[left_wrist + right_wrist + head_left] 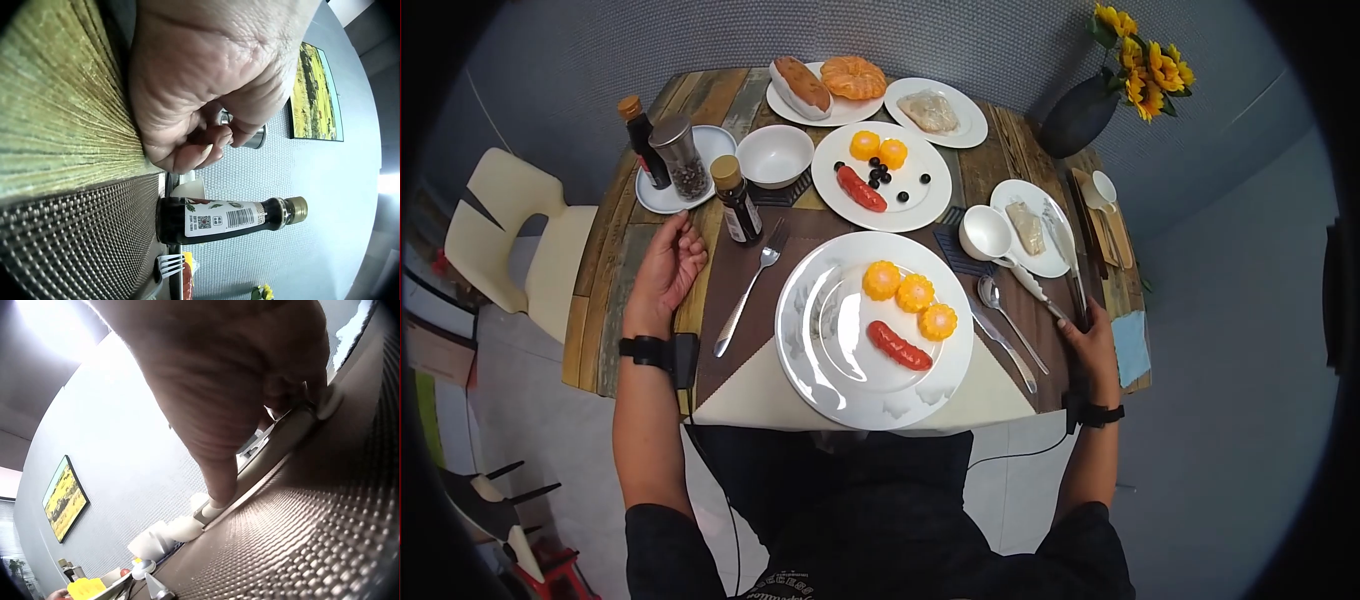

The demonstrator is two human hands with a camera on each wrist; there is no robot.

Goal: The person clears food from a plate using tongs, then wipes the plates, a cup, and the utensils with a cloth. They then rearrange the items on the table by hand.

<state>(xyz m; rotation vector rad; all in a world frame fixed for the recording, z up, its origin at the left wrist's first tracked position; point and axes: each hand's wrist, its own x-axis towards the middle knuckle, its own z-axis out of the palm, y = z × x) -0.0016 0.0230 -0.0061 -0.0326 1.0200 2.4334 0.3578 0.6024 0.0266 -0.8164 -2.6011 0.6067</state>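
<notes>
My right hand (1094,350) is low at the table's right side, thumb and fingers around the joined end of a pair of tongs (1032,284). The tongs' two arms spread away from me, one toward the white cup (984,232), the other along a small plate (1055,262) holding a pale wrapped piece (1026,228). In the right wrist view the thumb (220,490) presses on one arm. My left hand (668,268) rests on the wood at the left, fingers loosely curled, holding nothing. Nearest to it are a dark sauce bottle (219,220) and a fork (752,285).
Before me, a large plate (820,385) bears corn pieces (914,293) and a sausage (899,346). Behind it, another plate (925,215) holds corn, sausage and black berries. A white bowl (775,157), pepper grinder (680,160), bread (801,88) and a flower vase (1080,115) stand farther back.
</notes>
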